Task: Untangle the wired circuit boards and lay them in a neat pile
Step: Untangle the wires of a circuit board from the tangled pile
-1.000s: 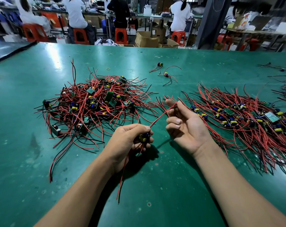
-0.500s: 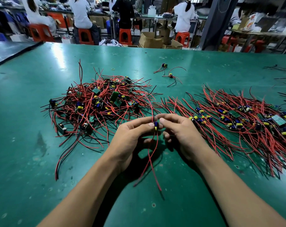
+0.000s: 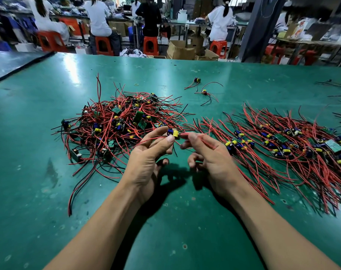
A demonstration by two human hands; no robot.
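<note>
A small circuit board (image 3: 173, 132) with a blue and a yellow part is held above the green table (image 3: 185, 221). My left hand (image 3: 148, 162) pinches it between thumb and forefinger. My right hand (image 3: 208, 154) pinches the board's red wires (image 3: 204, 142) just right of it. A tangled heap of wired boards (image 3: 119, 123) lies behind my left hand. A combed-out pile of boards (image 3: 292, 149), wires lying roughly one way, spreads to the right of my right hand.
Two loose wired boards (image 3: 201, 88) lie farther back at the middle of the table. More wires (image 3: 339, 86) lie at the far right edge. People sit on orange stools (image 3: 103, 45) at benches beyond the table, among cardboard boxes (image 3: 183, 49).
The board moved from my left fist up to my fingertips. My right hand closed in from the right and now pinches its wires; the long red leads no longer hang below my hands.
</note>
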